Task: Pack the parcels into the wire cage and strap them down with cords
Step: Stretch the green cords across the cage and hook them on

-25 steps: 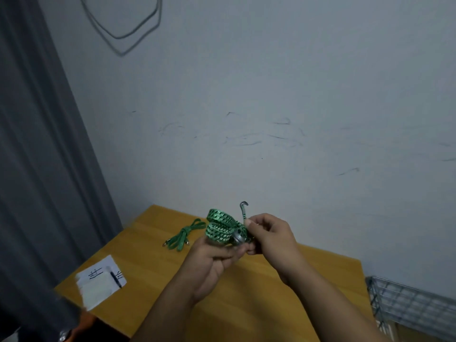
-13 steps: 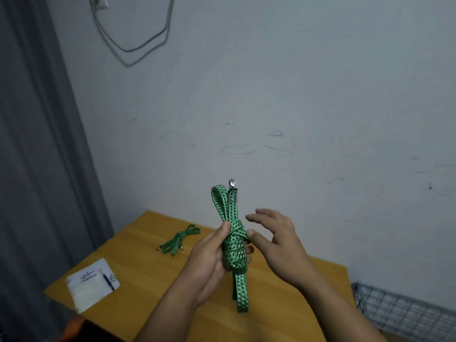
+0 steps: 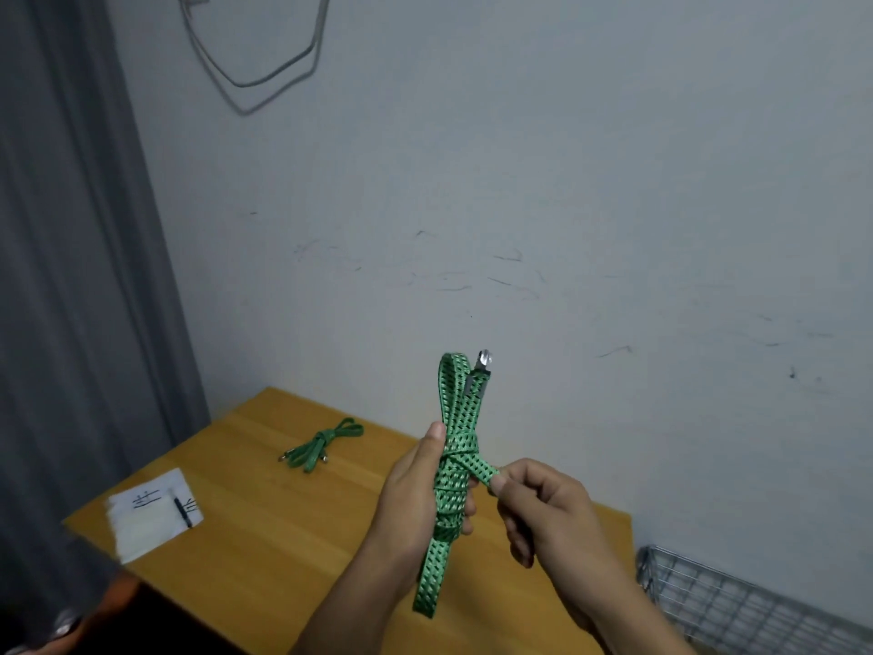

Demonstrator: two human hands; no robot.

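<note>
Unwinding begins: the right hand (image 3: 548, 512), open beside the bundle half a second ago, now pinches the wrap's free end and draws it sideways. The left hand (image 3: 411, 503) grips the coiled green bungee cord (image 3: 456, 418) above the wooden table (image 3: 283, 536). Its long axis stands near upright, metal hook (image 3: 482, 368) topmost. Strapping likely lies ahead.
</note>
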